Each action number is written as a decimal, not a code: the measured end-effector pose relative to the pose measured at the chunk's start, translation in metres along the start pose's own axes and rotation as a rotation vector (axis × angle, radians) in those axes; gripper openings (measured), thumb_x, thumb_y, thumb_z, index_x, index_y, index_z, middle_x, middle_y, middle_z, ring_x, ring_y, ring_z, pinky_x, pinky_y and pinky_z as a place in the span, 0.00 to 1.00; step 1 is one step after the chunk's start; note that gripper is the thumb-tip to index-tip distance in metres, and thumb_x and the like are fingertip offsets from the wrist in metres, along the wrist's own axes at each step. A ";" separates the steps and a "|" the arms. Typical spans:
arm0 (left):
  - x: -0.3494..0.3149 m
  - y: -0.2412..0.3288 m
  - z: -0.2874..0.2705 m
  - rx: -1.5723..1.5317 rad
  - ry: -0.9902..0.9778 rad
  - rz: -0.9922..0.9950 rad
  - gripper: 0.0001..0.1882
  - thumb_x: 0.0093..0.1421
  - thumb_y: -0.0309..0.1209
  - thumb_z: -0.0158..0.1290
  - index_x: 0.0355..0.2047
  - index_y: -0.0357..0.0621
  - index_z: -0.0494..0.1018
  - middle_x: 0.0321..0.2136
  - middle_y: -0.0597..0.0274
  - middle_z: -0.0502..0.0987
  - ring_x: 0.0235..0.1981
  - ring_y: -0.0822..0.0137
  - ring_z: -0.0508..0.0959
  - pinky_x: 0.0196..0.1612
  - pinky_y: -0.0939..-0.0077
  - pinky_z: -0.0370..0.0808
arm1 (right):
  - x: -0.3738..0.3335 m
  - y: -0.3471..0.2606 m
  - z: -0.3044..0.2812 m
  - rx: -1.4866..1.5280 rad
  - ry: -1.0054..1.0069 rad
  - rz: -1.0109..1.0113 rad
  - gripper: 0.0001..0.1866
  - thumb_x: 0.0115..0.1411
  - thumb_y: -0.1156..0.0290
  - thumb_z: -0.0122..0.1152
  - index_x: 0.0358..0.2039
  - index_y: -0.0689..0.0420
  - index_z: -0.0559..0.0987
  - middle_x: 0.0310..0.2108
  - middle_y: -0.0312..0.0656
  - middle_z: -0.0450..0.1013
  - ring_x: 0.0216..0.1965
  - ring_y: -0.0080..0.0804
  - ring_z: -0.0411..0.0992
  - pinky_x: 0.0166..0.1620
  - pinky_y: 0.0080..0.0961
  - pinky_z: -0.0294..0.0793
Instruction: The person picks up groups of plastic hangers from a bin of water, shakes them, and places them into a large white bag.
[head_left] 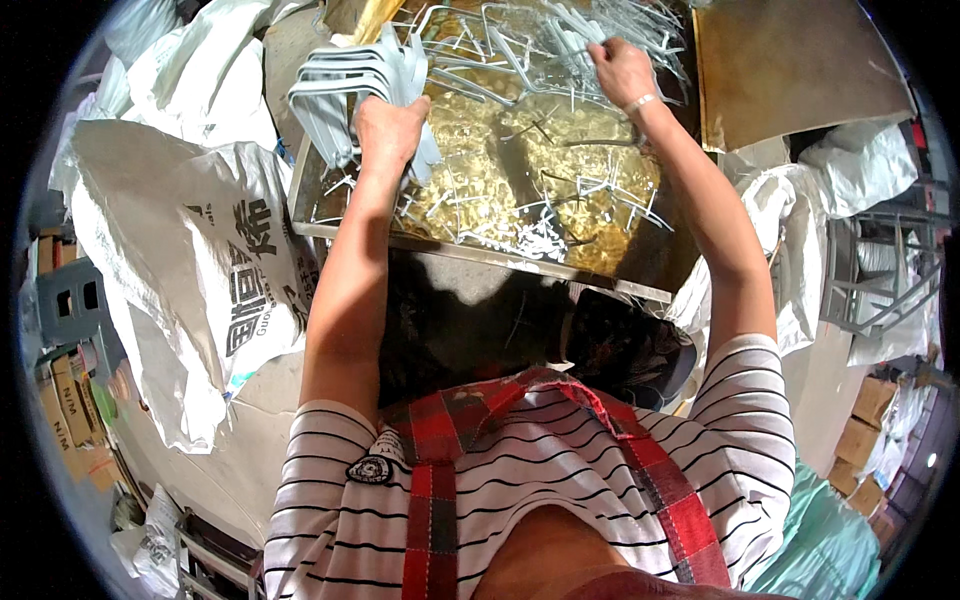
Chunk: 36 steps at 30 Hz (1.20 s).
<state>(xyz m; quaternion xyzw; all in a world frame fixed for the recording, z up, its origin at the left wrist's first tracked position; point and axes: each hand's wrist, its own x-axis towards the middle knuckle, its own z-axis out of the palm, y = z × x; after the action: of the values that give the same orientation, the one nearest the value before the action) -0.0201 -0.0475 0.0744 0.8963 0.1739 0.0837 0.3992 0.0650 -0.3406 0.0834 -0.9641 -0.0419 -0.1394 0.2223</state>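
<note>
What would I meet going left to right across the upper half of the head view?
White printed sack, left hand gripping a bundle of bent grey strips, right hand, flat brown panel.

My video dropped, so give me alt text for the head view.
A person's left hand grips a bundle of bent grey strips at the left of a tray, while the right hand is at a tangle of thin grey strips toward the far right. Small white scraps lie near the front edge; a white sack is at left.
</note>
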 end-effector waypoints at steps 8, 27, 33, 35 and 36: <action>0.008 -0.009 -0.028 -1.034 0.048 -0.324 0.08 0.48 0.19 0.56 0.29 0.27 0.72 0.24 0.54 0.75 0.21 0.65 0.75 0.25 0.75 0.71 | 0.094 -0.047 0.140 -0.017 0.014 0.013 0.20 0.54 0.56 0.48 0.27 0.62 0.78 0.30 0.58 0.72 0.36 0.54 0.70 0.41 0.38 0.69; 0.011 -0.012 -0.035 -0.864 0.133 -0.134 0.13 0.46 0.23 0.59 0.30 0.26 0.72 0.28 0.55 0.75 0.25 0.69 0.73 0.30 0.76 0.70 | -0.085 0.047 0.115 -0.194 -0.700 -0.433 0.15 0.53 0.64 0.53 0.20 0.64 0.75 0.22 0.57 0.71 0.27 0.53 0.70 0.32 0.41 0.69; -0.021 0.005 -0.026 -0.437 -0.136 -0.124 0.18 0.45 0.34 0.62 0.27 0.28 0.75 0.21 0.54 0.77 0.20 0.70 0.74 0.27 0.74 0.71 | -0.073 -0.045 -0.015 -0.341 -0.555 -0.360 0.13 0.55 0.65 0.50 0.24 0.62 0.75 0.25 0.52 0.73 0.31 0.47 0.73 0.35 0.37 0.73; -0.023 0.013 -0.014 -0.282 -0.194 -0.124 0.23 0.45 0.40 0.62 0.22 0.25 0.74 0.17 0.50 0.75 0.18 0.68 0.73 0.26 0.73 0.72 | -0.065 -0.040 -0.015 -0.469 -0.753 -0.492 0.12 0.55 0.66 0.50 0.29 0.62 0.75 0.27 0.52 0.73 0.33 0.47 0.73 0.36 0.35 0.73; -0.025 0.013 -0.008 -0.232 -0.212 -0.088 0.23 0.45 0.41 0.62 0.22 0.25 0.73 0.18 0.48 0.75 0.20 0.66 0.74 0.27 0.72 0.72 | -0.062 -0.033 -0.015 -0.486 -0.795 -0.533 0.11 0.54 0.67 0.50 0.29 0.62 0.75 0.27 0.52 0.73 0.33 0.46 0.73 0.36 0.35 0.73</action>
<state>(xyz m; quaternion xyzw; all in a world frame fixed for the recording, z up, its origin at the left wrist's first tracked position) -0.0421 -0.0594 0.0886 0.8396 0.1590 -0.0094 0.5193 -0.0023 -0.3189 0.0920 -0.9221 -0.3326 0.1791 -0.0835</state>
